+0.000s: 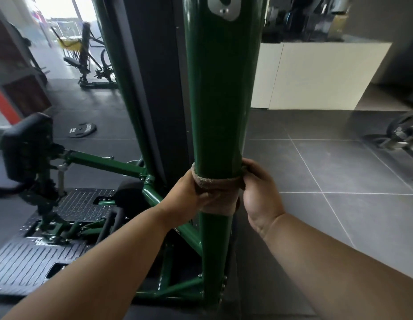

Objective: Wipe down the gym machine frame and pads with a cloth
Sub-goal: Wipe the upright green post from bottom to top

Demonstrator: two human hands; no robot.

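The thick, glossy green painted steel upright (218,107) of the gym machine frame stands in the centre of the view, rising from a green base structure on the dark tiled floor (327,172). A worn, brownish-pink soft cloth (216,184) is wrapped as a band around the lower part of this upright.

Hand state: the left hand (186,195) grips the cloth on the left side of the upright; the right hand (258,188) grips the cloth end on the right side, fingers curled behind the tube. The hands are apart, with the upright between them, and both are clamped on the cloth.

Handling, as judged:
- The cloth is light, limp and conforms to the tube; hold it by both ends so that tension keeps it tight against the paint.
- The upright is rigid and fixed; it will not yield under pressure. Its gloss finish is probably slippery, so the band should slide along it readily.
- The upright widens toward the top; the band would likely need slackening to travel upward.

The black padded seat cushion (28,144) at the left, carried on a green arm above a ribbed black footplate (28,264), is untouched by either hand at this moment.
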